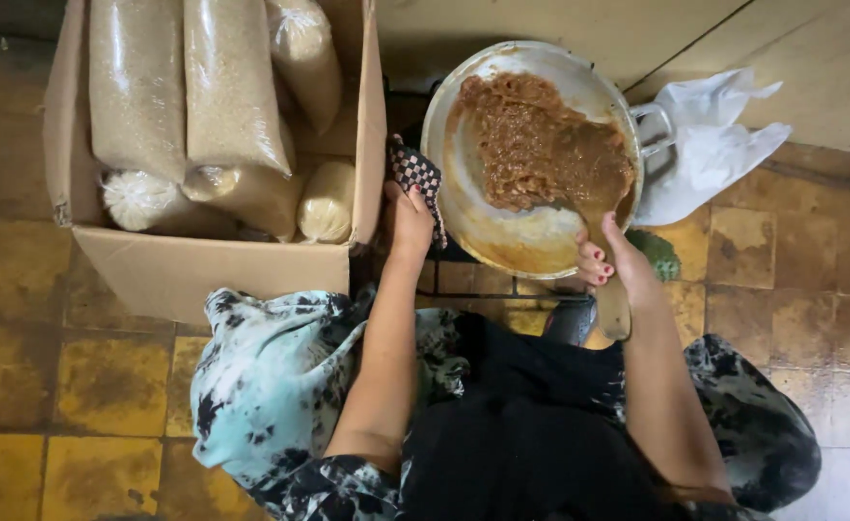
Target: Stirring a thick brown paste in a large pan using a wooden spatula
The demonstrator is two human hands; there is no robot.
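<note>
Cardboard box [169, 265] just beside pan [464, 207]

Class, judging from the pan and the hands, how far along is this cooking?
Done: the brown mash looks thick, heaped to one side of the pan. In hand: left hand grips the rim through a checked cloth; right hand holds the wooden spatula. Left: mash remains in the pan.

worn yellow-brown tiled floor [97, 386]
</note>
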